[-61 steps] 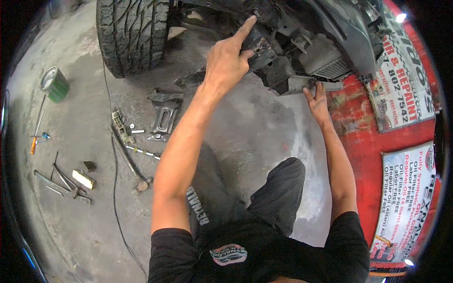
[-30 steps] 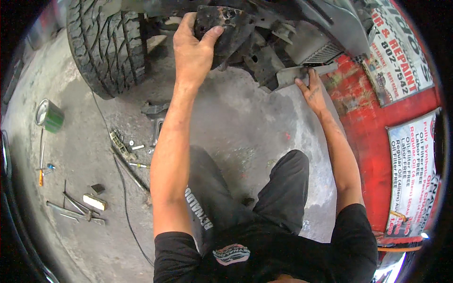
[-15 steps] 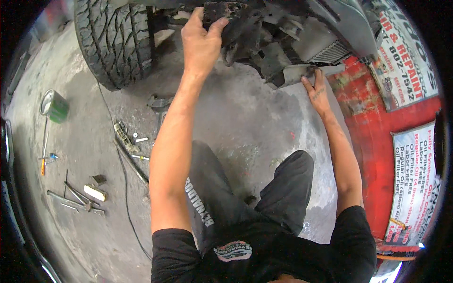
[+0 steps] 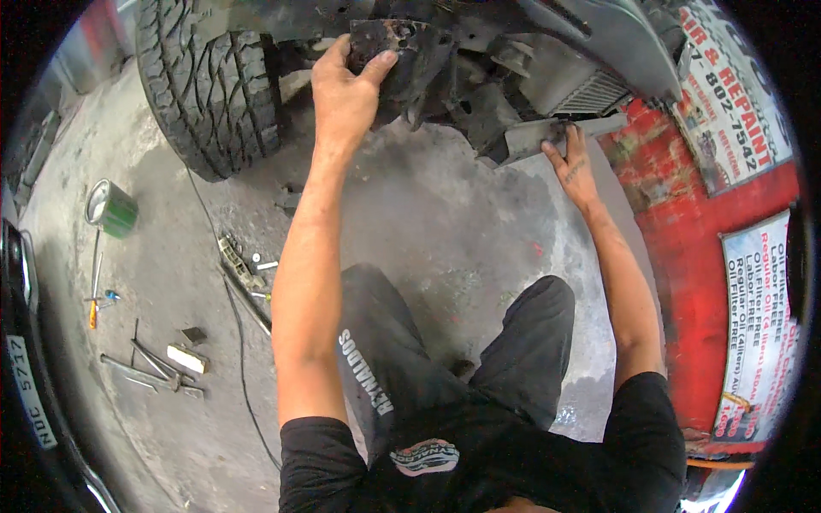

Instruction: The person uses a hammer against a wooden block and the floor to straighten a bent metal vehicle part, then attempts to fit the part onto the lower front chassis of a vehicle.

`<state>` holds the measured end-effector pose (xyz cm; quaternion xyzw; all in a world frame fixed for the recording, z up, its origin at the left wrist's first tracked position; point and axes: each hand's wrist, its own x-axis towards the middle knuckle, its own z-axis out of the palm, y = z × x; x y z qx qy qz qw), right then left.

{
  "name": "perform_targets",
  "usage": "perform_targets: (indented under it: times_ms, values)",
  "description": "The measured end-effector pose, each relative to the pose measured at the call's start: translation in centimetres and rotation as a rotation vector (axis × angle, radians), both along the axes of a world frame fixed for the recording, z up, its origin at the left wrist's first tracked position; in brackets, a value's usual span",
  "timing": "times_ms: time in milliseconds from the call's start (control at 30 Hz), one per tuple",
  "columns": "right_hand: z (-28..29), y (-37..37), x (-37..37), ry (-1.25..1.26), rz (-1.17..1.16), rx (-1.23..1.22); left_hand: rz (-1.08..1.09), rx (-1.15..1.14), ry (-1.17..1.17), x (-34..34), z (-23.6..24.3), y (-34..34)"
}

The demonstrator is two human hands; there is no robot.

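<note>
Both arms reach forward to the stripped front end of a vehicle. My left hand (image 4: 345,98) is closed on a dark, rust-marked metal bracket (image 4: 375,41) near the tire, with the thumb on its near face and the other fingers partly hidden behind it. Farther right, my right hand (image 4: 575,171) grips the lower edge of a grey metal panel (image 4: 532,142), thumb in front and fingertips over its edge. A finned radiator-like part (image 4: 590,92) sits just above that panel.
A treaded tire (image 4: 205,94) stands at the upper left. On the concrete floor at left lie a green can (image 4: 121,215), an orange-handled screwdriver (image 4: 92,315), several metal tools (image 4: 154,369) and a black cable (image 4: 241,376). A red wall (image 4: 676,256) with posters rises at right.
The view has shifted a little, so the floor items appear slightly lower and farther right. The left hand and bracket appear lower and farther left; both hands keep their holds.
</note>
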<state>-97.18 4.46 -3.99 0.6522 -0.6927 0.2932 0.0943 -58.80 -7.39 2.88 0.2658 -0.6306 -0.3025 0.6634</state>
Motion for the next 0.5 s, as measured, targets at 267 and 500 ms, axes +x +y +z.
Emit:
perform_targets:
  times_ms: [267, 500]
  values:
    - [1.0, 0.2, 1.0, -0.094, 0.08, -0.002, 0.147, -0.123, -0.107, 0.4, 0.1, -0.7]
    - [-0.1, -0.1, 0.4, -0.049, 0.081, -0.119, 0.012, 0.044, -0.021, -0.1, -0.2, 0.1]
